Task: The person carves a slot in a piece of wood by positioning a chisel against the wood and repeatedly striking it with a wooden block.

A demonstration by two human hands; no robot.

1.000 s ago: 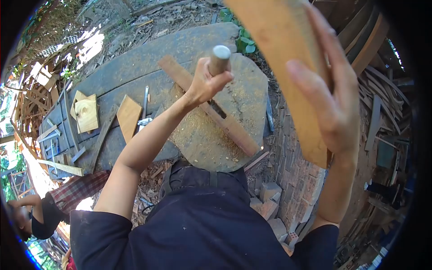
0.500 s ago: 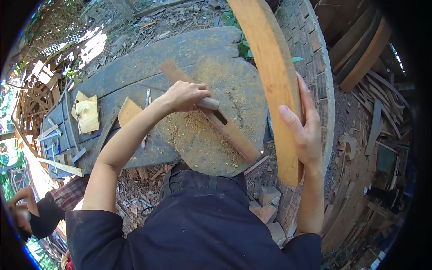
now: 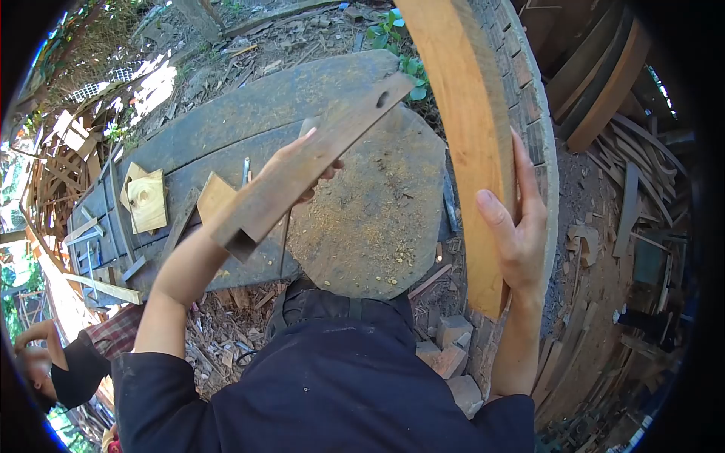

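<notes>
My left hand (image 3: 285, 155) is closed round a long wooden hand plane (image 3: 332, 143), lifted and tilted above the workbench, one long face turned up towards me. The plane's body hides part of the hand. On the right, a thick curved wooden board (image 3: 470, 121) stands on a slant, and my right hand (image 3: 515, 238) grips its edge near the lower end, thumb on the broad face and fingers behind. Beneath the plane lies a round wooden slab (image 3: 370, 226) strewn with shavings and sawdust.
The dark plank bench (image 3: 249, 136) carries wood offcuts (image 3: 146, 200) on its left. A low brick wall (image 3: 535, 128) runs along the right, with bricks (image 3: 453, 340) at its foot. Curved timber (image 3: 612, 90) leans farther right. Another person (image 3: 79, 362) is at the lower left.
My left hand has raised the plane off the round slab and turned it over, swinging it to the opposite slant. My right hand and the curved board have shifted slightly right.
</notes>
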